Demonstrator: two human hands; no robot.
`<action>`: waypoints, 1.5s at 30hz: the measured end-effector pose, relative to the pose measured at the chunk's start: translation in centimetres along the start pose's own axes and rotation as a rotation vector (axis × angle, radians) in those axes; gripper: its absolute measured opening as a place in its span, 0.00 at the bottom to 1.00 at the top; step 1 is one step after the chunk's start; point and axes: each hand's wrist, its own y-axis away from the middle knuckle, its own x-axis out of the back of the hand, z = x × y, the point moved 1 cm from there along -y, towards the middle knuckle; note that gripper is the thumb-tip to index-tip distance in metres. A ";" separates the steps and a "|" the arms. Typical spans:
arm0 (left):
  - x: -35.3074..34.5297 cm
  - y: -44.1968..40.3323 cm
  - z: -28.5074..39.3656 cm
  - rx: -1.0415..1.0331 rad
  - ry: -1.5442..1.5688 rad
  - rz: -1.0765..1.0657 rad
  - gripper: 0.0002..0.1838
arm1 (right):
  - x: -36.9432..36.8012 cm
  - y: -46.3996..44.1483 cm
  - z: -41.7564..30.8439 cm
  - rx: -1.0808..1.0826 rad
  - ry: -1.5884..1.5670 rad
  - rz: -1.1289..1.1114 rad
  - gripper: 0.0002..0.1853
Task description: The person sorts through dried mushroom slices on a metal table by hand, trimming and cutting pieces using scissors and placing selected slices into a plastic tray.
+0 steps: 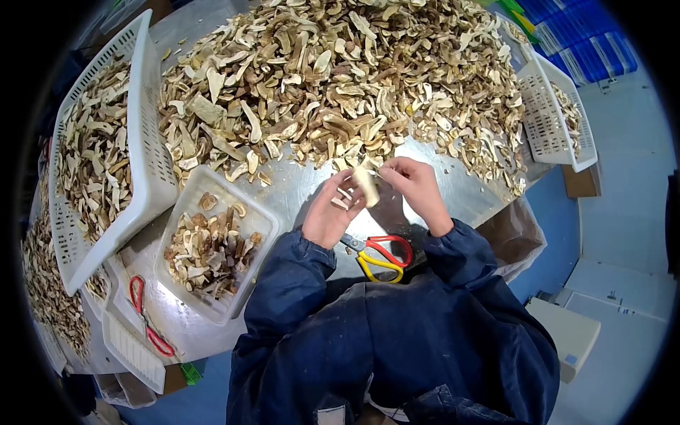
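My left hand [330, 210] is palm up, fingers curled round a few pale dried slices, with a larger cream slice [367, 187] standing at its fingertips, blurred. Close by on the right, my right hand [418, 185] pinches with thumb and forefinger at the upper edge of that slice; what lies between the fingertips is too small to make out. Below the hands, scissors [382, 256] with one red and one yellow handle lie on the metal table [283, 185]. A large heap of dried slices [340, 85] rises just beyond my hands.
A clear tub [263, 219] of slices sits left of my hands. Farther left are a large white basket [147, 142] of slices and red-handled scissors [145, 319]. Another white basket [542, 113] stands at the right, above a lined box [520, 237] beside the table edge.
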 end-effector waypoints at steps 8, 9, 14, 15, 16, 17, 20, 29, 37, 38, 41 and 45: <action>3.5 -0.5 0.0 0.080 0.061 -0.067 0.14 | -2.4 -1.2 2.8 0.296 0.782 0.169 0.09; 2.8 -0.4 0.2 0.060 0.044 -0.037 0.14 | -2.4 -1.2 2.3 0.269 0.759 0.153 0.10; 0.4 0.1 0.0 -0.113 -0.306 0.095 0.13 | -1.7 0.6 0.0 0.028 0.252 -0.168 0.09; 0.3 0.1 -0.1 -0.148 -0.321 0.108 0.13 | -1.7 1.1 -0.3 -0.012 0.154 -0.245 0.09; 0.5 0.1 0.0 -0.115 -0.351 0.082 0.11 | -2.0 1.7 -0.8 -0.029 0.078 -0.298 0.09; 1.0 0.1 0.1 -0.083 -0.381 0.056 0.09 | -2.2 2.0 -0.8 -0.029 0.073 -0.319 0.09; 1.7 -0.1 -0.2 -0.061 -0.416 0.032 0.05 | -3.0 2.6 -0.5 0.014 0.057 -0.278 0.09; 1.1 0.0 0.0 -0.033 -0.288 0.067 0.05 | -2.5 2.6 -0.7 0.088 -0.022 -0.318 0.09; 3.1 -0.2 2.3 -0.181 0.531 -0.228 0.07 | -1.3 -0.9 -0.3 0.227 0.512 -0.173 0.13; 3.1 -0.2 2.3 -0.178 0.593 -0.253 0.08 | -2.0 -1.0 -0.1 0.246 0.556 -0.099 0.12; 3.1 -0.2 2.2 -0.226 0.467 -0.123 0.10 | -4.4 -1.8 0.7 0.332 0.686 0.055 0.10; 3.0 -0.3 2.3 -0.276 0.395 0.003 0.13 | -4.3 -1.8 0.7 0.264 0.575 -0.017 0.09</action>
